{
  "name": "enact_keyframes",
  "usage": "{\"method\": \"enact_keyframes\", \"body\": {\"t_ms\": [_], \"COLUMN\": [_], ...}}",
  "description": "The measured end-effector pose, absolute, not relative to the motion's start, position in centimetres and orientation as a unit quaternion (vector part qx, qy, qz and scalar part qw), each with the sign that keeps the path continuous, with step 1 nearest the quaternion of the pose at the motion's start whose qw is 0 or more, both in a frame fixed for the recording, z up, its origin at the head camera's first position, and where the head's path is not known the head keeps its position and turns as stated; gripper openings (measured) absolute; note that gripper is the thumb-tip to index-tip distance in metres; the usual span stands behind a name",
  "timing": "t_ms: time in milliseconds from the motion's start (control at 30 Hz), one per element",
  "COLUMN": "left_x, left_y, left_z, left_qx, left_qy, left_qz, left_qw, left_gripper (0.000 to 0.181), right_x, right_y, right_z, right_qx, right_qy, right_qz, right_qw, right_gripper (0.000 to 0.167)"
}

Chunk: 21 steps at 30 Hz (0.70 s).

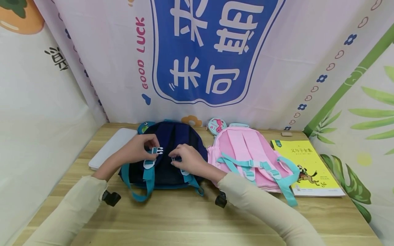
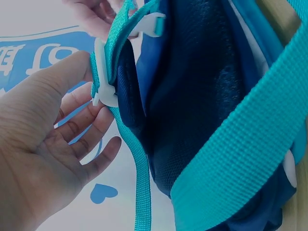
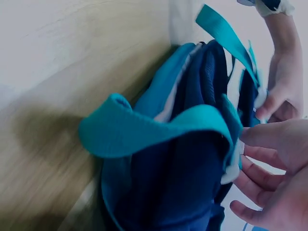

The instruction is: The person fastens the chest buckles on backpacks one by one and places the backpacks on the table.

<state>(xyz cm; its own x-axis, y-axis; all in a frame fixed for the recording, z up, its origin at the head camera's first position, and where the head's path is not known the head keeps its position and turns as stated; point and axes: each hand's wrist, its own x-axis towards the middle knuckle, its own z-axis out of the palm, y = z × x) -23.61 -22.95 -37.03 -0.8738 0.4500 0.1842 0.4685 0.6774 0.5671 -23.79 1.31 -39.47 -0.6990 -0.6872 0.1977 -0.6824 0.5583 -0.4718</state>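
Observation:
A navy blue backpack (image 1: 172,136) with teal straps lies on the table, its shoulder straps facing up. Between thumb and fingers, my left hand (image 1: 140,149) pinches the white pronged half of a chest-strap buckle (image 1: 159,150) on the left strap. A small pale buckle piece (image 1: 173,158) is pinched in my right hand (image 1: 192,160) over the right strap. The two halves are apart, with a short gap between the hands. In the left wrist view, a teal strap (image 2: 142,187) hangs below the white buckle part (image 2: 103,77). A teal strap loop (image 3: 159,130) bulges out in the right wrist view.
To the right lies a pink backpack (image 1: 246,143) with teal straps and a round charm (image 1: 217,126). Partly under it is a yellow book (image 1: 307,164). A white case (image 1: 110,147) lies left of the navy backpack. A printed cloth (image 1: 117,68) hangs behind the table (image 1: 172,218).

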Motion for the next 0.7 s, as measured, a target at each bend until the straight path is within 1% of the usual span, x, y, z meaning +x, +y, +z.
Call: {"method": "enact_keyframes", "body": {"t_ms": [267, 500, 700], "left_x": [-23.4, -23.4, -23.2], "left_y": [-23.3, -23.5, -23.5], "left_z": [-37.1, -37.5, -37.6], "left_qx": [-0.252, -0.250, -0.251], "left_qy": [-0.916, -0.916, -0.914], "left_qz": [-0.312, -0.313, -0.318], "left_qw": [0.020, 0.015, 0.002], "left_gripper": [0.021, 0.021, 0.020], "right_x": [-23.4, -23.5, -23.5], "right_y": [0.3, 0.5, 0.8], "right_z": [-40.3, -41.0, -41.2], "right_qx": [-0.433, -0.456, -0.460], "right_qy": [0.877, 0.870, 0.863], "right_qz": [-0.206, -0.188, -0.211], "right_qw": [0.022, 0.002, 0.001], "right_gripper": [0.032, 0.036, 0.041]}}
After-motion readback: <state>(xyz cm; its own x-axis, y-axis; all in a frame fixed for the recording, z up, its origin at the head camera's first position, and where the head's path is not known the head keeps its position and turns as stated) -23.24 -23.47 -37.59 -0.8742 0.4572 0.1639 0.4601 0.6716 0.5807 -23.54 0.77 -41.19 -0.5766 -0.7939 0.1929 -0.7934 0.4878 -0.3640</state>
